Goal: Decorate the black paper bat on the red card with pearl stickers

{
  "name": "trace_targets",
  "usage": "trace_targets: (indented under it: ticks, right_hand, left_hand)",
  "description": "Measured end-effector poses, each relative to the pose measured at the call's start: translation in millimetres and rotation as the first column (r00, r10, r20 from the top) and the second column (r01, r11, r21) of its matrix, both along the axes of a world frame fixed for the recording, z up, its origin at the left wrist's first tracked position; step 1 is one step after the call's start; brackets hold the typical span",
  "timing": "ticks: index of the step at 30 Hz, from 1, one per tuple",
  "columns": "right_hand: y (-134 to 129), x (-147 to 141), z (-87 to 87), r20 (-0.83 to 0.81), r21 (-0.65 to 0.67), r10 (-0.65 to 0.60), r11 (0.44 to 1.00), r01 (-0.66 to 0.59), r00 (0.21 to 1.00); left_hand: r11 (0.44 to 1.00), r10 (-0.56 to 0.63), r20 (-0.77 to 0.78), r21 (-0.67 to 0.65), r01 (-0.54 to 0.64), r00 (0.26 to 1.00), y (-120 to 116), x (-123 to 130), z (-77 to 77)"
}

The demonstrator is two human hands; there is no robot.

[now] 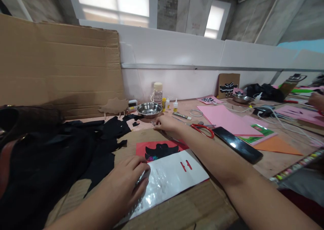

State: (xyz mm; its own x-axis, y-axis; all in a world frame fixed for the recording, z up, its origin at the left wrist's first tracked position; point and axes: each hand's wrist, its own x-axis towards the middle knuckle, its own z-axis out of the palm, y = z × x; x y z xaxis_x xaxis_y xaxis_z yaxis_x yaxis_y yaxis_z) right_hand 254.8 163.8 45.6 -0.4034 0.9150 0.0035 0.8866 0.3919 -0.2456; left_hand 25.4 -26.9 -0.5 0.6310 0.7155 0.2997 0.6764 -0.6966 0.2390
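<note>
My left hand (129, 181) rests with curled fingers on the left part of a white plastic packet (172, 177); whether it grips the packet's edge is hard to see. Above the packet lies a red sheet (140, 149) bearing a black cut-out shape (162, 151) with a few shiny coloured bits at its lower left. My right hand (164, 123) reaches forward past the sheet, its fingertips pinched together near a small object too small to name, just in front of a steel bowl (149, 110). Brown cardboard (187, 206) lies beneath packet and sheet.
Black fabric and a bag (45, 169) fill the left. Behind stand a bottle (158, 93) and glue bottles (175, 106). To the right lie red-handled scissors (202, 130), a phone (238, 145), pink paper (227, 120) and cables. Another person's hand (316, 100) is at the far right.
</note>
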Motion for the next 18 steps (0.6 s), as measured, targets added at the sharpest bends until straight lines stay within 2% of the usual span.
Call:
trace_targets:
  ticks: [2, 5, 10, 14, 16, 18]
  right_hand:
    - [1, -5, -4.8, 0.028, -0.007, 0.012, 1.0, -0.012, 1.0]
    - [7, 1, 1.9, 0.062, 0.031, -0.019, 0.999, 0.017, 0.998]
    - [19, 43, 23.7, 0.092, 0.166, -0.213, 0.967, 0.196, 0.973]
    - [21, 75, 27.2, 0.107, 0.211, -0.348, 0.923, 0.321, 0.931]
    - [21, 77, 28.2, 0.089, 0.231, -0.349, 0.918, 0.321, 0.933]
    - [20, 67, 29.5, 0.053, 0.266, -0.288, 0.927, 0.265, 0.956]
  left_hand:
    - [1.0, 0.0, 0.002, 0.013, 0.0, 1.0, -1, 0, 0.7]
    - [1.0, -0.003, -0.003, 0.018, 0.003, 1.0, -1, 0, 1.8]
    - [1.0, -0.02, -0.008, 0.001, 0.02, 1.0, -1, 0, 2.3]
    - [1.0, -0.015, -0.004, -0.003, 0.015, 1.0, -1, -1, 1.4]
    - [1.0, -0.011, -0.009, -0.009, 0.011, 1.0, 0, -1, 0.3]
    - [1.0, -0.006, -0.014, -0.021, 0.006, 1.0, 0, 0, -0.9]
